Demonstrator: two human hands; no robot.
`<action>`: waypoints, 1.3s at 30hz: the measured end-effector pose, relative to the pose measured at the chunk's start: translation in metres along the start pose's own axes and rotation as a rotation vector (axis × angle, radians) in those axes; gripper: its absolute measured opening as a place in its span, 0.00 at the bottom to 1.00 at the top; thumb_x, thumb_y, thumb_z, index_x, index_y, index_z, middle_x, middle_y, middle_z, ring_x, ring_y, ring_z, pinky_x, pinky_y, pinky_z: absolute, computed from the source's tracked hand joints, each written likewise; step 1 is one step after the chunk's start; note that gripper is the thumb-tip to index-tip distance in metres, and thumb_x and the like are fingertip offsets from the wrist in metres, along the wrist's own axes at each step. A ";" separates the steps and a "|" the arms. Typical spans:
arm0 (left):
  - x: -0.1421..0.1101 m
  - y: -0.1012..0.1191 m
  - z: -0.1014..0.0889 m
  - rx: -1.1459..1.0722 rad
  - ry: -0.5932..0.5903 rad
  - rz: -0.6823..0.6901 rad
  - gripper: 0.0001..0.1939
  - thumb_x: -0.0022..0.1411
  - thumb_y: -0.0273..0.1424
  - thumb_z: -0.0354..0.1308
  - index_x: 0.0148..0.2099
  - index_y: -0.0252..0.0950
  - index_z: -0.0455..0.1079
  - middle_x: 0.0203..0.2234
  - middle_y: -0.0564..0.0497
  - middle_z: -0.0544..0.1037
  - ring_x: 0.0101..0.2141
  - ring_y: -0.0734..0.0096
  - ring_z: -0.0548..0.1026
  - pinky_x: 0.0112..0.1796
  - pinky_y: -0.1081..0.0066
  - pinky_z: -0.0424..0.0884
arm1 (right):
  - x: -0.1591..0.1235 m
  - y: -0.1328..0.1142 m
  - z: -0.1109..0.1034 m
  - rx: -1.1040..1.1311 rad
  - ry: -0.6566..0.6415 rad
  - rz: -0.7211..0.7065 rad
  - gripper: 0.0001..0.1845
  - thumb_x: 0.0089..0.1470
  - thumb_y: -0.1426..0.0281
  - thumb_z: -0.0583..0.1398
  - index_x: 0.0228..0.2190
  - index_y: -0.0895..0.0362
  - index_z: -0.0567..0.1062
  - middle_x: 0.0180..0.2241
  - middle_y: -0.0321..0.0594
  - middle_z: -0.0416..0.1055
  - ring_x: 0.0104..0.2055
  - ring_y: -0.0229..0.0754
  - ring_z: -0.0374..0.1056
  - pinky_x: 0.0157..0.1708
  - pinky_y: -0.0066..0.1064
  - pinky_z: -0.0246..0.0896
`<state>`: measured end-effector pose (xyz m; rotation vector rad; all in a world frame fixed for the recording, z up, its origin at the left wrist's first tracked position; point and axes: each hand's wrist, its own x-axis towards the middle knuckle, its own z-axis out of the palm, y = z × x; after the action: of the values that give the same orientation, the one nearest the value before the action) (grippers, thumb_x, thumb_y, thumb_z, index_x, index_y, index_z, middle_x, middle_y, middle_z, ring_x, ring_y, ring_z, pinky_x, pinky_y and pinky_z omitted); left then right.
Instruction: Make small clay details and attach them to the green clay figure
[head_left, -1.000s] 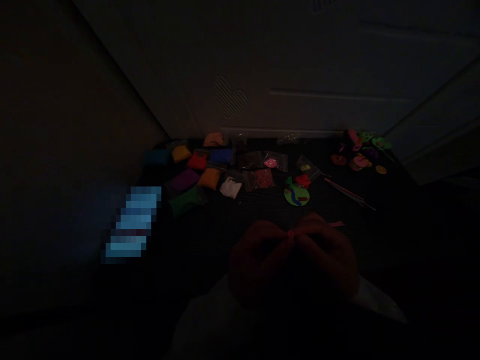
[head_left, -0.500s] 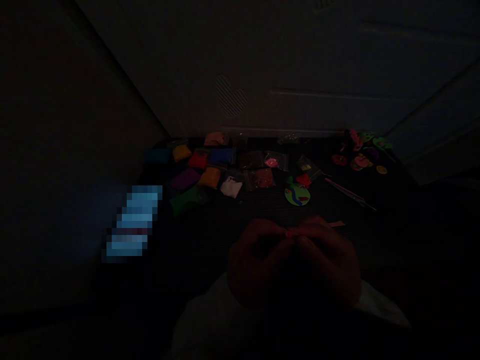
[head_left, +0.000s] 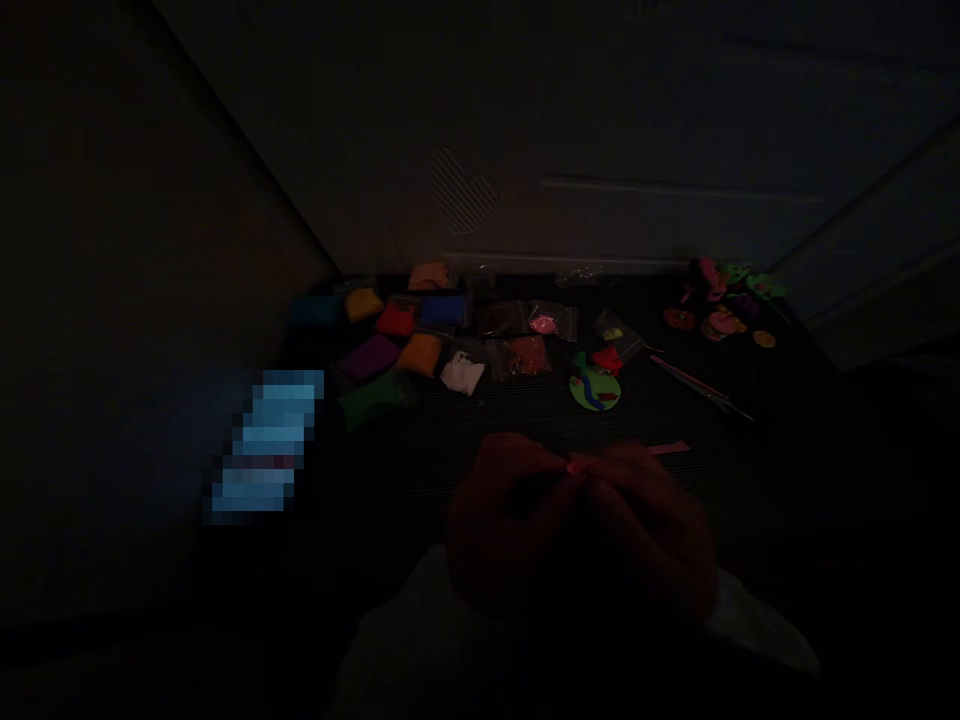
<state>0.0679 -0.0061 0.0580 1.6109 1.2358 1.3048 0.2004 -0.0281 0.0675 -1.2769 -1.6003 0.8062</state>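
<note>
In dim light, my left hand and my right hand meet at the fingertips over the front of the dark table. Between the pinched fingers of both hands is a small pink piece of modelling clay. Both hands are closed; the lower fingers are lost in shadow. Just beyond them lies a round green clay disc with a blue wavy strip and small red pieces on it. A red clay piece touches its far edge. Behind my right hand a flat pink strip shows.
Several bags of coloured clay, among them a green bag and a white one, lie at the back left. Tweezers or a similar thin tool rest to the right. Finished clay figures stand far right. A glowing blurred screen is at left.
Both hands have shifted slightly left, the pink clay staying pinched between them. More of the pink strip shows behind my right hand. The things on the table have stayed put.
</note>
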 end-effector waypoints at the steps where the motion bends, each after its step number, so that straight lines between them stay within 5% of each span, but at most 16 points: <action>1: 0.000 0.000 0.000 0.006 0.007 0.011 0.05 0.45 0.25 0.58 0.29 0.36 0.67 0.26 0.53 0.69 0.31 0.75 0.69 0.32 0.75 0.66 | -0.001 0.000 0.000 -0.008 0.002 0.000 0.16 0.48 0.75 0.54 0.40 0.48 0.69 0.33 0.36 0.66 0.35 0.34 0.62 0.33 0.27 0.60; 11: 0.000 -0.001 -0.001 -0.072 -0.019 0.054 0.06 0.45 0.24 0.58 0.29 0.36 0.67 0.26 0.53 0.69 0.30 0.76 0.68 0.31 0.75 0.66 | -0.001 -0.004 0.000 -0.021 0.022 -0.013 0.15 0.48 0.75 0.54 0.38 0.48 0.70 0.32 0.35 0.66 0.34 0.33 0.63 0.32 0.26 0.59; 23: 0.002 0.003 -0.004 -0.209 -0.171 -0.136 0.03 0.45 0.27 0.59 0.28 0.35 0.69 0.25 0.52 0.71 0.30 0.75 0.69 0.30 0.76 0.67 | 0.003 0.002 -0.006 0.143 -0.008 0.099 0.05 0.46 0.71 0.57 0.27 0.51 0.73 0.26 0.35 0.65 0.30 0.34 0.62 0.28 0.27 0.57; 39: 0.002 0.003 -0.004 -0.174 -0.197 -0.059 0.04 0.45 0.25 0.59 0.28 0.36 0.70 0.24 0.53 0.71 0.29 0.76 0.70 0.30 0.77 0.67 | 0.002 0.004 -0.001 0.252 0.020 0.144 0.03 0.46 0.71 0.57 0.26 0.52 0.71 0.25 0.34 0.64 0.29 0.33 0.61 0.27 0.26 0.56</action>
<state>0.0651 -0.0047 0.0622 1.5267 1.0139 1.1532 0.2033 -0.0251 0.0647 -1.2218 -1.3529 1.0456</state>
